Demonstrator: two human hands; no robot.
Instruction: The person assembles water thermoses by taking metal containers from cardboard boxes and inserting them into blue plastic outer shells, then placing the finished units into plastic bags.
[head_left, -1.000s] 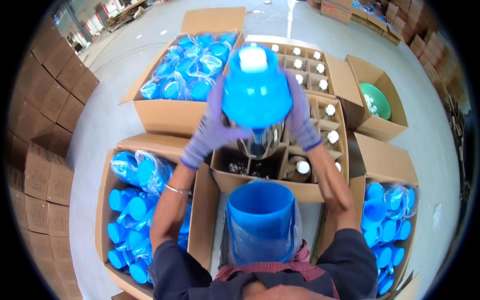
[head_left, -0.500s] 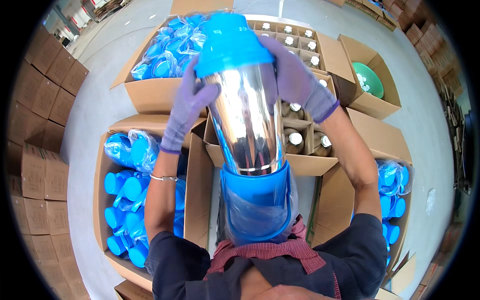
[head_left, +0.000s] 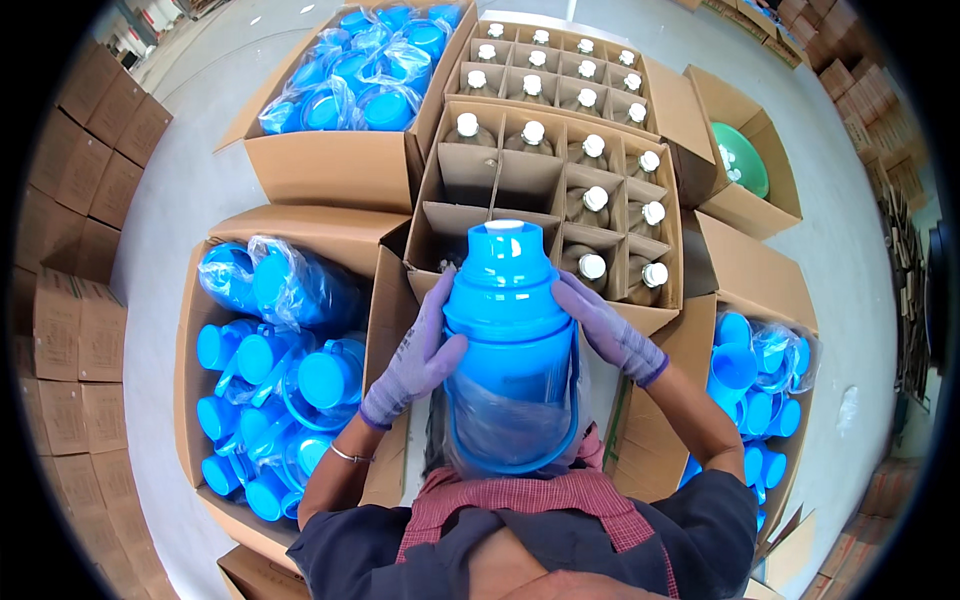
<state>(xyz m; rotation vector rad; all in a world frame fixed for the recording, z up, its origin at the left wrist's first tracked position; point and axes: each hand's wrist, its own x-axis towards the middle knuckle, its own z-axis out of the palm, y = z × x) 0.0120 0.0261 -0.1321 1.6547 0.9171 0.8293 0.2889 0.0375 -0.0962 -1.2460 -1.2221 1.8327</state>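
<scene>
Both hands, left [head_left: 418,358] and right [head_left: 608,328], are half open, fingers extended, lying along either side of the flask [head_left: 500,305]; neither wraps right round it, and how firmly they press I cannot tell. The flask stands between them, its shoulder above the rim of a blue bucket [head_left: 510,410] with clear film about it. Just beyond the hands rises the near wall of a divided box [head_left: 645,314], holding white-capped bottles [head_left: 592,266]. Left of the left hand, a carton flap [head_left: 388,325] hems in blue jugs [head_left: 330,378]; another flap [head_left: 665,400] lies under the right forearm. Farther right, beyond the right hand, sits a green bowl [head_left: 757,165].
</scene>
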